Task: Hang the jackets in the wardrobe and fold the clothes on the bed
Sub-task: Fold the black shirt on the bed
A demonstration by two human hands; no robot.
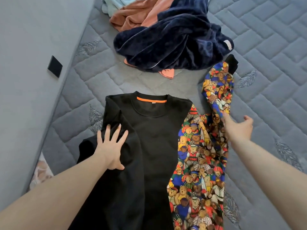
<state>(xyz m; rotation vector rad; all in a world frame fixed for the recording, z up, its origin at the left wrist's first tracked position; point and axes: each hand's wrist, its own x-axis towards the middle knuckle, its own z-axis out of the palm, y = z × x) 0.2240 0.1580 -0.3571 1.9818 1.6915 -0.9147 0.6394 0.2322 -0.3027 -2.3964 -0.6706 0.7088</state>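
A black sweatshirt (154, 138) with an orange neck tape lies flat on the grey quilted mattress (265, 47), neck away from me. Its right side and right sleeve (217, 90) carry a colourful teddy-bear print, and the sleeve stretches up to a black cuff. The left sleeve is folded over the body. My left hand (111, 146) presses flat on that folded sleeve with fingers spread. My right hand (237, 128) is over the printed sleeve near its bend, fingers extended and touching the fabric, thumb out.
A crumpled pile lies further up the bed: a navy fleece garment (171, 39), an orange-brown one (132, 15) and a pale blue one (111, 4). A grey wall (33, 47) with a black square plate (54, 66) runs along the left.
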